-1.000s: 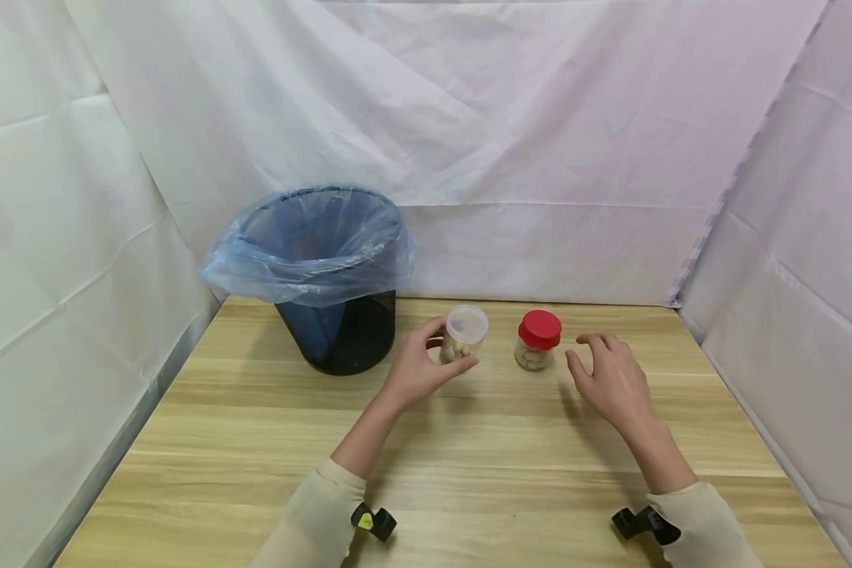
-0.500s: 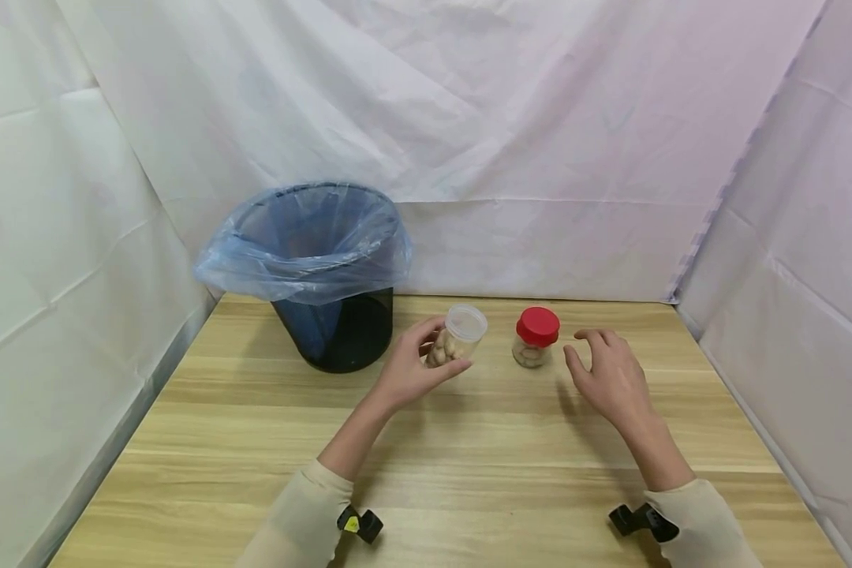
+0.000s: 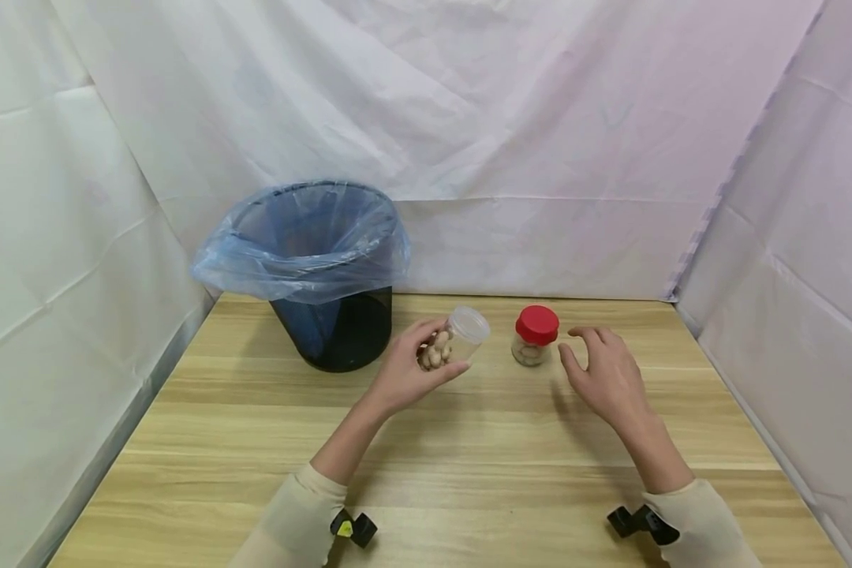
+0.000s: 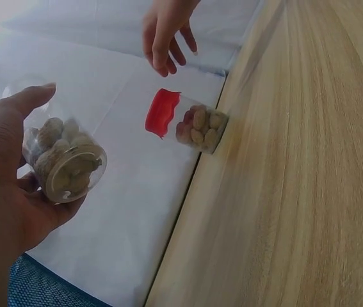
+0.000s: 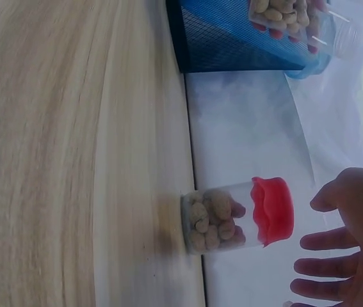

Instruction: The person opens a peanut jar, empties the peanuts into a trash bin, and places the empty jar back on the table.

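A clear plastic jar of peanuts point(image 3: 461, 341) is gripped by my left hand point(image 3: 406, 372), thumb on the near side and fingers round the far side. It is tilted, with its pale see-through top leaning right and the peanuts gathered at the lower left. In the left wrist view its round base point(image 4: 75, 174) faces the camera. A second clear jar point(image 5: 213, 220), also part filled with peanuts, stands upright on the table under a red lid point(image 3: 537, 323). Just right of that lid hovers my right hand point(image 3: 610, 379), fingers spread and bent loosely, touching nothing.
Behind and left of my left hand stands a black mesh waste bin point(image 3: 355, 331), lined with a blue plastic bag point(image 3: 305, 276) folded over its rim. White cloth point(image 3: 539, 118) hangs at the back and sides of the wooden table point(image 3: 454, 465).
My left hand has tipped the jar further over, and the peanuts have slid toward its lower left end. The right hand stays almost in place beside the red-lidded jar.
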A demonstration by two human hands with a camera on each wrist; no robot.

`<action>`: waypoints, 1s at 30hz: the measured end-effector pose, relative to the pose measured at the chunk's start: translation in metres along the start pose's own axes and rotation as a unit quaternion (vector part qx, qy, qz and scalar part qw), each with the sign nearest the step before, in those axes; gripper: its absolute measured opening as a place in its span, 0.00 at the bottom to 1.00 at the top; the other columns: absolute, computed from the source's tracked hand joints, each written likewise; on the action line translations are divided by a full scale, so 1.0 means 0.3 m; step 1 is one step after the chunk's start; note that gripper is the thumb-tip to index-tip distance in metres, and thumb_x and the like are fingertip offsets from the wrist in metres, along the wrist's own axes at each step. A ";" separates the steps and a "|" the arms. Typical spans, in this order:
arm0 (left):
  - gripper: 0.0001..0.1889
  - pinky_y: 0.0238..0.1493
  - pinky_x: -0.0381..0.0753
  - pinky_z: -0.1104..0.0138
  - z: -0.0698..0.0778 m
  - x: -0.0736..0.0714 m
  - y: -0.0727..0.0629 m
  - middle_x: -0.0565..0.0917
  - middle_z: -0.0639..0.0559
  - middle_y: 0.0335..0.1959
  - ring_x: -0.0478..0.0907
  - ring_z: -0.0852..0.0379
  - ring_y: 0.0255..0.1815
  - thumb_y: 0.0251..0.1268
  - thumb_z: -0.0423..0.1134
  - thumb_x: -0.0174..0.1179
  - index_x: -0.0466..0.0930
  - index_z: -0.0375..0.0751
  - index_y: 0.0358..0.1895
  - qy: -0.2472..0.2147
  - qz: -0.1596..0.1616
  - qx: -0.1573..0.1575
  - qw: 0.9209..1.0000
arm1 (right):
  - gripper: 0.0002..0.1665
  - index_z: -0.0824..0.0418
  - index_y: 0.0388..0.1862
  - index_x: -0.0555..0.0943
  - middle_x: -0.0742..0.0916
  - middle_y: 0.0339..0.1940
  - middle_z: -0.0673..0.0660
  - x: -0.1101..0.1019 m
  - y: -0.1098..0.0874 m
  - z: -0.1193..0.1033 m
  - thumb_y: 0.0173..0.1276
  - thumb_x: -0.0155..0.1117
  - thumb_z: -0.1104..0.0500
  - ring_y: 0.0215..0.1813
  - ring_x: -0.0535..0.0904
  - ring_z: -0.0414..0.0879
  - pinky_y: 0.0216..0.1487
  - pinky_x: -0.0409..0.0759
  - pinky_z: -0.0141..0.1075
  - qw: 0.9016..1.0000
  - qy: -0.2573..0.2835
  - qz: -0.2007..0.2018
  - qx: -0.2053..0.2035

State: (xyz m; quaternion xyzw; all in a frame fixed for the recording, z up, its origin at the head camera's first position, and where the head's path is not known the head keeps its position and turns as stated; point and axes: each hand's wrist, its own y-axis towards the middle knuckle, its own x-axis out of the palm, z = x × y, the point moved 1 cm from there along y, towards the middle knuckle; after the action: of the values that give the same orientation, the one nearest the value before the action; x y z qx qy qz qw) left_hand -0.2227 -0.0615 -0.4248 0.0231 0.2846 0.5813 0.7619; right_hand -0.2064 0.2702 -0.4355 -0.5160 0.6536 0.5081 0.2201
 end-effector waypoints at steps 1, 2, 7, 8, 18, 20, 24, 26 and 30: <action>0.35 0.57 0.85 0.58 0.002 0.000 0.000 0.84 0.46 0.63 0.83 0.52 0.57 0.62 0.45 0.81 0.81 0.44 0.72 0.003 0.000 -0.002 1.000 | 0.21 0.70 0.60 0.83 0.86 0.58 0.72 -0.002 -0.001 -0.005 0.80 0.65 0.54 0.63 0.79 0.71 0.62 0.77 0.67 1.000 0.003 0.002 -0.001; 0.35 0.57 0.85 0.57 0.004 0.000 0.000 0.84 0.46 0.63 0.83 0.51 0.58 0.62 0.45 0.81 0.81 0.44 0.73 0.007 0.001 -0.004 1.000 | 0.21 0.70 0.60 0.83 0.86 0.58 0.72 -0.004 -0.002 -0.010 0.79 0.65 0.55 0.63 0.80 0.71 0.62 0.77 0.67 1.000 0.006 0.003 -0.003; 0.36 0.56 0.84 0.59 0.010 -0.002 0.001 0.85 0.47 0.61 0.83 0.52 0.58 0.60 0.44 0.82 0.81 0.42 0.72 0.013 0.002 -0.005 1.000 | 0.20 0.69 0.60 0.84 0.87 0.57 0.70 -0.018 -0.003 -0.039 0.78 0.66 0.56 0.61 0.81 0.69 0.60 0.78 0.65 0.999 0.026 0.015 -0.016; 0.36 0.56 0.85 0.59 0.010 -0.002 0.001 0.85 0.47 0.60 0.83 0.52 0.58 0.59 0.44 0.82 0.81 0.42 0.72 0.013 0.003 -0.003 1.000 | 0.21 0.69 0.60 0.84 0.87 0.57 0.70 -0.020 -0.002 -0.046 0.78 0.66 0.56 0.60 0.81 0.68 0.60 0.78 0.65 0.999 0.032 0.015 -0.017; 0.34 0.55 0.86 0.60 0.019 -0.009 -0.004 0.87 0.47 0.58 0.84 0.54 0.55 0.57 0.44 0.84 0.84 0.44 0.69 0.013 -0.004 0.018 1.000 | 0.17 0.65 0.60 0.84 0.88 0.55 0.63 -0.066 0.017 -0.174 0.80 0.66 0.55 0.57 0.83 0.60 0.55 0.80 0.57 0.995 0.092 0.004 -0.044; 0.34 0.54 0.86 0.61 0.021 -0.011 -0.006 0.87 0.47 0.57 0.84 0.54 0.54 0.57 0.45 0.84 0.84 0.45 0.68 0.018 -0.004 0.025 1.000 | 0.16 0.64 0.59 0.85 0.89 0.53 0.61 -0.074 0.023 -0.206 0.80 0.66 0.57 0.54 0.83 0.57 0.53 0.80 0.54 0.993 0.106 0.012 -0.059; 0.33 0.52 0.86 0.62 0.031 -0.014 -0.009 0.88 0.48 0.56 0.85 0.54 0.53 0.56 0.45 0.85 0.85 0.46 0.66 0.027 -0.004 0.042 0.999 | 0.15 0.63 0.59 0.86 0.90 0.51 0.58 -0.081 0.034 -0.258 0.79 0.68 0.58 0.49 0.86 0.55 0.49 0.82 0.48 0.987 0.131 0.028 -0.087; 0.33 0.51 0.86 0.63 0.037 -0.015 -0.010 0.88 0.48 0.56 0.85 0.56 0.53 0.55 0.45 0.85 0.85 0.47 0.66 0.032 -0.007 0.046 0.998 | 0.15 0.62 0.60 0.86 0.90 0.52 0.57 -0.083 0.037 -0.280 0.79 0.68 0.58 0.50 0.87 0.54 0.48 0.83 0.47 0.985 0.140 0.028 -0.095; 0.33 0.49 0.86 0.65 0.051 -0.017 -0.012 0.89 0.50 0.55 0.84 0.57 0.52 0.54 0.45 0.86 0.86 0.47 0.65 0.045 -0.008 0.049 0.998 | 0.17 0.59 0.63 0.85 0.89 0.55 0.54 -0.085 0.038 -0.319 0.80 0.68 0.57 0.51 0.87 0.51 0.48 0.87 0.45 0.982 0.161 0.014 -0.098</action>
State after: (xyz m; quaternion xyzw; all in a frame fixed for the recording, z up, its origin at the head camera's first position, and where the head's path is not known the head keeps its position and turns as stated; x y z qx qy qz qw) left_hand -0.2135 -0.0628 -0.4113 0.0323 0.3468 0.5609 0.7511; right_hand -0.1846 0.1959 -0.3728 -0.6012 0.6342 0.4832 0.0532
